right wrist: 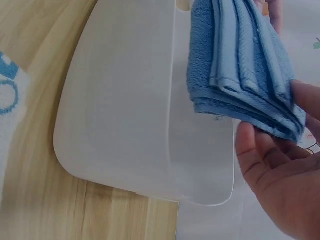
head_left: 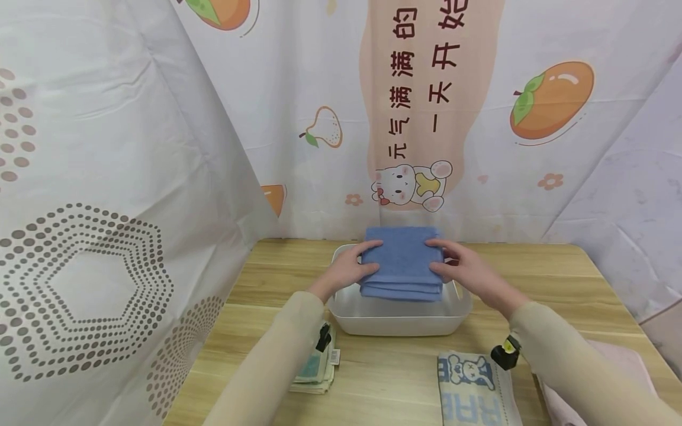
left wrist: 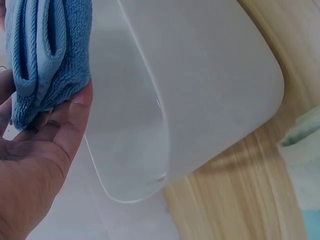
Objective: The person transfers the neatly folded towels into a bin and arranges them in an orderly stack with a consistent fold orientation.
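Head view, we hold a folded towel [head_left: 403,257], left grip [head_left: 346,269] and right grip [head_left: 471,273] pinching its sides, over a bin [head_left: 399,326] on the surface [head_left: 389,378].

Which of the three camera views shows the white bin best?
The head view, because the white bin stands entirely inside the picture, though the blue cloth hides some of it. Each wrist view shows one end, with wall and interior, cut off at the top edge.
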`<state>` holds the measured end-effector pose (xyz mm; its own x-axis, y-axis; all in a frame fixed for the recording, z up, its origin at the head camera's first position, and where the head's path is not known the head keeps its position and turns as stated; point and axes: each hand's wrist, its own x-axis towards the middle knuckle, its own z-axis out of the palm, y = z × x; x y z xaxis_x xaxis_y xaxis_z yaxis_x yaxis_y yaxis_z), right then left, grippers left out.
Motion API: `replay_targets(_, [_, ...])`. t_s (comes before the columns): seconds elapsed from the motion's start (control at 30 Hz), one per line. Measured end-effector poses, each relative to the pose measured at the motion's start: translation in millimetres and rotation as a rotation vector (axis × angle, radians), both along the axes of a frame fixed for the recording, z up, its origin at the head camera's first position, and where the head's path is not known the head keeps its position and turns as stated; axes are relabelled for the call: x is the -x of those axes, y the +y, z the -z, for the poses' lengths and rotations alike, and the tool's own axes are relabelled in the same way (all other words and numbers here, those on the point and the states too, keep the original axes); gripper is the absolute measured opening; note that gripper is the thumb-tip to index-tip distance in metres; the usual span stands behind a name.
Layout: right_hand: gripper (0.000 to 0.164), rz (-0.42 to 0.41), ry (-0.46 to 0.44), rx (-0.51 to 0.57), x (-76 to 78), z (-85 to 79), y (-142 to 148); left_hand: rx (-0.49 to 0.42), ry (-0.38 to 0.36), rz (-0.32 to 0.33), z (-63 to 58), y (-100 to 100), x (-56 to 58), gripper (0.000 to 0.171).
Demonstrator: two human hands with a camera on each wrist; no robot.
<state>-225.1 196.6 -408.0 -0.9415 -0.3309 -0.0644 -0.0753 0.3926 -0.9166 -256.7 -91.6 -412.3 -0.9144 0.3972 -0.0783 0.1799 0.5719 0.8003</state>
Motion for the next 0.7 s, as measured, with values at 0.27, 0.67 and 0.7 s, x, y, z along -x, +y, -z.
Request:
replay_targets(0.27, [0.055,-0.065,-0.056,-0.005,11.2,1.7,-1,0.020,-0.055,0.041,2.7,0,8.9,0.051])
replay_targets(0.67, [0.051,-0.131,-0.160,0.031,25.9,3.9,-2,0.038,-0.142,0.075,7.1,-2,18.2,0.054])
replay_targets(0.7, [0.051,-0.136,-0.167,0.024,26.7,4.3,-2,0.043,-0.146,0.077,7.6,-2,18.6,0.053])
